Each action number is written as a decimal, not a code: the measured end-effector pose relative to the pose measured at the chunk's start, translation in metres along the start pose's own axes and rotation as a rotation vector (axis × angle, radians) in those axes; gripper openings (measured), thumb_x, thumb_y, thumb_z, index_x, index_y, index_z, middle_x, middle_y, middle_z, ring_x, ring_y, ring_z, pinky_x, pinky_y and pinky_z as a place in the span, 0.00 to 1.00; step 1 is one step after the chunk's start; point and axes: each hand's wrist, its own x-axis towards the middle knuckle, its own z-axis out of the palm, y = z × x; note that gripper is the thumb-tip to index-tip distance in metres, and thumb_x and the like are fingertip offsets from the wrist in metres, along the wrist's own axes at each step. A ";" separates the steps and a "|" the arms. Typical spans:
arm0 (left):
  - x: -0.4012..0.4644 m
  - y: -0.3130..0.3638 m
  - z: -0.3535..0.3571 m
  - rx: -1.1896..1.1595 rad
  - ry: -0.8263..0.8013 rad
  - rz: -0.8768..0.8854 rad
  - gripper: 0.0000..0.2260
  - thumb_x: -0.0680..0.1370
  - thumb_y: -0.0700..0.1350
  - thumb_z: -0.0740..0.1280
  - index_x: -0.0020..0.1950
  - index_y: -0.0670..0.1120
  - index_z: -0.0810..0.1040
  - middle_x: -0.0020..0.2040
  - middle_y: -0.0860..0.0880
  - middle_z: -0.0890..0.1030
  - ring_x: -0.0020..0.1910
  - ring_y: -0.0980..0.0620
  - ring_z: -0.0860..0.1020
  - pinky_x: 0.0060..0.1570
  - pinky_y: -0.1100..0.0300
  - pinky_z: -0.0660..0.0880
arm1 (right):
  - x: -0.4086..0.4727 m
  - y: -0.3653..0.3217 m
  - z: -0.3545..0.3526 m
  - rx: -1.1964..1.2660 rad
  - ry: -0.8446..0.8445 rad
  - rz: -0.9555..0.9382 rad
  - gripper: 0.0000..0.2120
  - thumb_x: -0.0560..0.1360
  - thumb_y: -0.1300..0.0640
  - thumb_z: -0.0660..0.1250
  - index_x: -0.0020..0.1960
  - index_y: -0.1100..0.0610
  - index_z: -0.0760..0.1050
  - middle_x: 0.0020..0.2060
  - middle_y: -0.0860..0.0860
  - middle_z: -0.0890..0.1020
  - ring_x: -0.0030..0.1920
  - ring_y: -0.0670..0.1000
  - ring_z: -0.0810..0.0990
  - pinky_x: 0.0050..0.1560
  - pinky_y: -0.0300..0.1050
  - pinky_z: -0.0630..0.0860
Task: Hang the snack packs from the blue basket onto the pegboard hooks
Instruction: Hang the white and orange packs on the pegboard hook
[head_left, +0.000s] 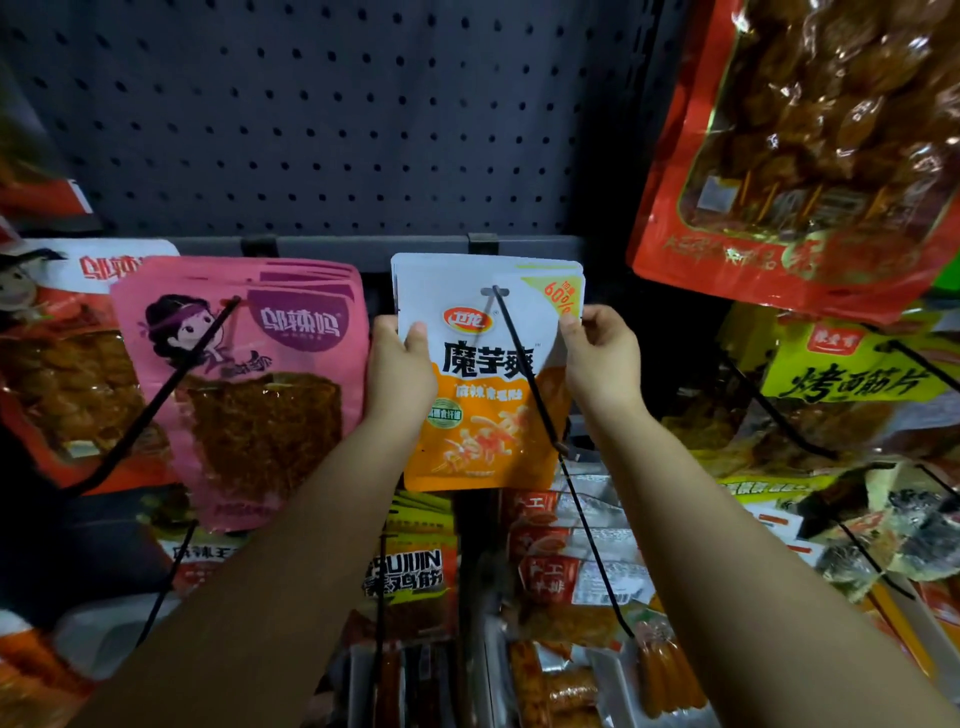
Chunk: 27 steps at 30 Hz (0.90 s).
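Both arms reach up and forward, forearms bare, wrists nearly straight. The left hand (397, 371) curls its thumb over the front of a pack's left edge; the right hand (602, 358) pinches the opposite edge, fingers bent, knuckles toward us.

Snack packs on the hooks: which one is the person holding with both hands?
The white-and-orange snack pack in the middle, gripped at its edges by the left hand and right hand. The pink snack pack beside it hangs untouched.

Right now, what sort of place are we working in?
Most likely a shop's snack aisle: a dark pegboard with long black hooks, rows of hanging snack packs like the pink packs, and both hands holding a white-and-orange pack.
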 end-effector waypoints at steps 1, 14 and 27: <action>0.002 0.001 0.001 -0.004 0.005 -0.012 0.16 0.82 0.49 0.55 0.67 0.43 0.65 0.61 0.43 0.74 0.52 0.47 0.72 0.50 0.56 0.68 | 0.002 0.000 0.001 -0.007 0.007 0.000 0.05 0.79 0.56 0.62 0.46 0.55 0.73 0.34 0.47 0.77 0.36 0.47 0.74 0.40 0.44 0.70; -0.044 -0.049 0.007 0.090 -0.032 -0.006 0.33 0.78 0.44 0.64 0.77 0.46 0.48 0.77 0.42 0.52 0.75 0.45 0.56 0.69 0.57 0.57 | -0.047 0.061 -0.002 0.122 -0.203 0.216 0.28 0.75 0.55 0.69 0.72 0.57 0.64 0.62 0.54 0.78 0.53 0.49 0.78 0.55 0.44 0.75; -0.044 -0.068 0.008 0.177 -0.108 -0.054 0.30 0.79 0.49 0.62 0.76 0.42 0.52 0.73 0.41 0.62 0.71 0.42 0.64 0.68 0.48 0.64 | -0.057 0.084 0.006 -0.151 -0.139 0.211 0.14 0.76 0.50 0.67 0.56 0.59 0.77 0.47 0.55 0.83 0.50 0.58 0.81 0.49 0.51 0.77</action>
